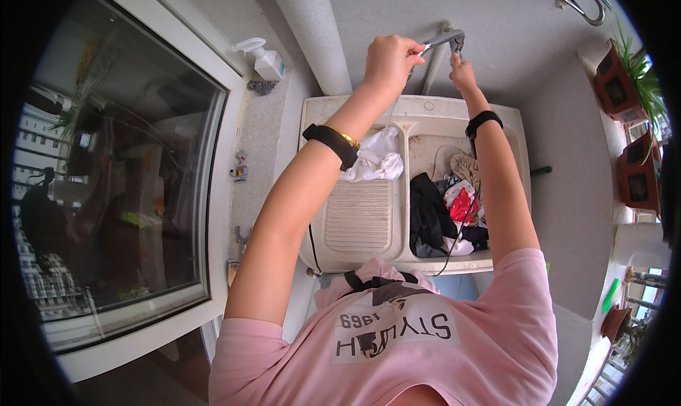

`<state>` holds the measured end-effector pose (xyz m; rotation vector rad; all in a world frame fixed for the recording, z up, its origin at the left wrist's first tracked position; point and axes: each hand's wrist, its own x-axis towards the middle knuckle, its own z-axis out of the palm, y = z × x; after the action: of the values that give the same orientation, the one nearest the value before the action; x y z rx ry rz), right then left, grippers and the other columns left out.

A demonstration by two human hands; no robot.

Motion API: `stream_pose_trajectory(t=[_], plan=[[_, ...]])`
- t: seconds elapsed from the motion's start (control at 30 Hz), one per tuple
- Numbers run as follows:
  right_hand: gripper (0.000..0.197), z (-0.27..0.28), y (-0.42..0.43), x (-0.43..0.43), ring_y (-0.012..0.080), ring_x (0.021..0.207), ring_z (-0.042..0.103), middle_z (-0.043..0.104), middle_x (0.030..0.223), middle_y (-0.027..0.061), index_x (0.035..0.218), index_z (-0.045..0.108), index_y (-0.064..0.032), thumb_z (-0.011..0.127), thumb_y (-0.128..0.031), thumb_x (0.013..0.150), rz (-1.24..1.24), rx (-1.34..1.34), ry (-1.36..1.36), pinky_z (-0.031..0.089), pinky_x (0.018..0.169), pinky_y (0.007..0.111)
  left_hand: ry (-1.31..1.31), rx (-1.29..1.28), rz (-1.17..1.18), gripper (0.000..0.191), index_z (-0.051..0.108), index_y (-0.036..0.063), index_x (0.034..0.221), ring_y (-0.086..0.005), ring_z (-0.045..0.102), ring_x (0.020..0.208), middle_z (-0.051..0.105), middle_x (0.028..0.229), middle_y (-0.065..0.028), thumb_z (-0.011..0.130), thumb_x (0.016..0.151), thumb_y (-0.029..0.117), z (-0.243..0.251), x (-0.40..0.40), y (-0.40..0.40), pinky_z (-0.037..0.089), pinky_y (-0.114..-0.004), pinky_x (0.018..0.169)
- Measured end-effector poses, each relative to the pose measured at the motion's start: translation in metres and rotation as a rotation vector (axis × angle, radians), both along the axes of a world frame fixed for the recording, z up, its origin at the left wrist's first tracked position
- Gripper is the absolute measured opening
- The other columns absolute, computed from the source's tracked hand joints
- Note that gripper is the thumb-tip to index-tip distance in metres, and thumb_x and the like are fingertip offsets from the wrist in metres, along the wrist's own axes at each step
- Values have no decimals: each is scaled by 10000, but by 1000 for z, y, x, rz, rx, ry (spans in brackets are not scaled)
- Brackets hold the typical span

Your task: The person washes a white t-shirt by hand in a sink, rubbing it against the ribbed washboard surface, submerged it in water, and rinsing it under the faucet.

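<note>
At the wall above a laundry sink point(367, 105), my left hand point(390, 60) pinches the spout of a metal faucet point(447, 36). My right hand point(462, 76) grips the faucet's body just below the bend, by its handle. A thin stream of water point(393, 110) seems to fall from under my left hand. Below it a wet white garment point(379, 158) lies bunched at the top of the ribbed washboard point(357, 214). The right basin holds a heap of clothes: a black garment point(428, 209), a red piece point(464, 205) and a beige one point(464, 166).
A white spray bottle point(268, 62) and a dark scouring pad point(262, 87) sit on the left ledge beside a glass window point(133, 166). A thick pipe point(314, 33) runs up the wall. Potted plants point(620, 86) line the right side. Thin black cords point(462, 225) hang over the sink.
</note>
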<state>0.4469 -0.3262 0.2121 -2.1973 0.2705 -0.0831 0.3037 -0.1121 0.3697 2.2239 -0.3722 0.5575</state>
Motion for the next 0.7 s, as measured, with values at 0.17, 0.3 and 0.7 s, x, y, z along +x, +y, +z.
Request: stream_pose_trajectory(t=[0.17, 0.3, 0.7], plan=[[575, 10, 8, -9, 152, 429, 438, 556, 640, 111, 851, 546, 26, 419, -533, 901, 66, 586, 137, 342, 373, 317, 38, -22, 15, 235, 711, 39, 907, -183, 680, 702, 682, 774, -139, 751, 678, 77, 2, -2, 5, 522, -264, 652], [591, 21, 10, -18, 146, 425, 429, 566, 648, 111, 946, 531, 21, 420, -557, 889, 32, 563, 137, 334, 369, 302, 36, -19, -10, 236, 709, 42, 920, -178, 675, 687, 679, 777, -147, 743, 690, 78, 3, -3, 4, 516, -266, 646], [398, -176, 32, -225, 131, 565, 578, 661, 826, 100, 1068, 584, -33, 458, -383, 926, 328, 476, 545, 426, 464, 258, 105, -206, -1, 318, 583, 51, 1162, -226, 664, 871, 673, 919, -151, 607, 847, 84, -117, -54, 35, 512, -299, 745]])
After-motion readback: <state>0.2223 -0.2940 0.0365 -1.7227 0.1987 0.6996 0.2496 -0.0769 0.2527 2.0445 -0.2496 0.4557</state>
